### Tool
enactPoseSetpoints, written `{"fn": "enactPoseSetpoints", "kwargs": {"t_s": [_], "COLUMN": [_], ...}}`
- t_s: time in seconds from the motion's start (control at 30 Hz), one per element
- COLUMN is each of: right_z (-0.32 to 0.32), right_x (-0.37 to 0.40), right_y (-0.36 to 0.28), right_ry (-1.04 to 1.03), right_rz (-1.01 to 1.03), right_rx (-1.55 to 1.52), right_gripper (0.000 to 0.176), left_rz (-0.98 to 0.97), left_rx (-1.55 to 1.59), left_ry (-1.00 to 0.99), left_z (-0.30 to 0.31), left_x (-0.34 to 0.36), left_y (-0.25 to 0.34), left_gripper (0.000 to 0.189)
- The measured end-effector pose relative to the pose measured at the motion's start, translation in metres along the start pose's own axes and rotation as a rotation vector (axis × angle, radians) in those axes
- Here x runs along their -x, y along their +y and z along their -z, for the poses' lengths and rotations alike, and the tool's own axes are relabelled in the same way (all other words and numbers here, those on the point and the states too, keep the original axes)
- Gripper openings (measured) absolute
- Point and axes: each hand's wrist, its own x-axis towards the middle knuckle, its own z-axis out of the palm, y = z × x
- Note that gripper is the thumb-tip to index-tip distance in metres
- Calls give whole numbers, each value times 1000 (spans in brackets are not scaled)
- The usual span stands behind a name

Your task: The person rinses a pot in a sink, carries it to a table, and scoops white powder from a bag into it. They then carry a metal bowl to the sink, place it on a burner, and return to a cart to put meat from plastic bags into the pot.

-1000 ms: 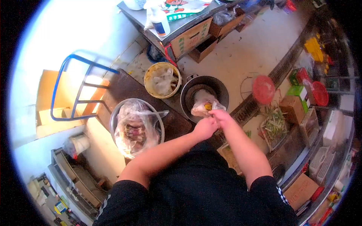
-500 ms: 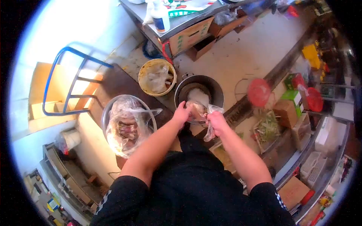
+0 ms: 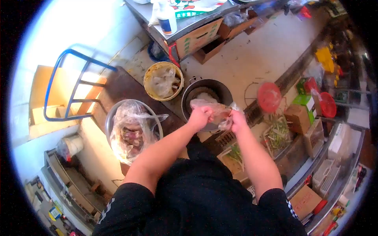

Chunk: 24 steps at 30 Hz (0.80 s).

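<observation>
A clear plastic bag (image 3: 218, 108) is stretched between my two hands above a dark metal pot (image 3: 225, 89). My left hand (image 3: 201, 117) is closed on the bag's left part, and my right hand (image 3: 237, 120) grips its bunched right end. Something pinkish-brown shows through the plastic, too blurred to name. Whitish matter (image 3: 204, 96) lies inside the pot. To the left, a metal basin (image 3: 109, 122) lined with clear plastic holds reddish-brown pieces that look like meat (image 3: 133, 135).
A yellowish bucket (image 3: 148, 87) with plastic in it stands behind the basin. Further left is a blue-railed trolley (image 3: 59, 65). A table (image 3: 185, 32) with a spray bottle (image 3: 167, 23) is ahead. At right are a red stool (image 3: 269, 96), boxes (image 3: 298, 118) and green vegetables (image 3: 278, 131).
Both hands have moved slightly to the right with the bag. The bag is now held more level, and its loose end no longer hangs below my right hand.
</observation>
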Motion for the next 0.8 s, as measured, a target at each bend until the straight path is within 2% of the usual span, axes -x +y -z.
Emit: {"fn": "enactPoseSetpoints", "kwargs": {"t_s": [0.07, 0.1, 0.17, 0.27, 0.33, 0.37, 0.4, 0.43, 0.5, 0.53, 0.57, 0.63, 0.7, 0.73, 0.77, 0.8], "right_z": [4, -1, -6, -14, -29, -36, -43, -49, -54, -65, -80, -115, -155, -178, -201, -224], "right_x": [-17, -11, -6, 12, 44, 47, 51, 53, 25, 18, 18, 12, 4, 2, 4, 8], "right_y": [2, -2, -5, -7, -12, -7, -2, 1, 25, 34, 40, 46, 52, 52, 49, 44], "right_ry": [-47, -58, -75, -17, 49, 42, -155, -354, -415, -341, -269, -274, -258, -302, -327, -338], "right_rz": [-22, 10, 45, 101, -84, -84, -164, -246, -247, -150, -53, -4, 142, 131, 119, 15], "right_rx": [-45, -57, -59, 51, 81, 93, 36, -20, -38, 42, 121, 132, 246, 259, 280, 347], "right_gripper": [16, 18, 20, 24, 29, 29, 33, 38, 35, 32, 29, 24, 23, 23, 23, 45], "left_rz": [-164, -165, -375, -453, -489, -449, -408, -406, -651, -664, -654, -543, -372, -232, -216, -169], "left_rx": [114, 115, -243, -352, -414, -457, -497, -491, -698, -723, -723, -546, -521, -462, -462, -460], "left_ry": [-122, -121, 77, 89, 133, 69, 6, 23, -88, -75, -46, 148, 330, 335, 433, 516], "left_z": [-17, -22, -28, -24, -20, -18, -16, -10, 8, 16, 26, 50, 74, 89, 99, 109], "left_x": [4, 6, 10, 10, 19, 25, 32, 39, 59, 64, 77, 108, 138, 159, 167, 179], "left_y": [11, 17, 27, 15, 7, 3, 0, 0, 3, -3, 0, 2, -22, -20, -51, -73], "left_gripper": [17, 17, 16, 14, 13, 12, 12, 12, 11, 18, 18, 35, 48, 49, 47, 46]}}
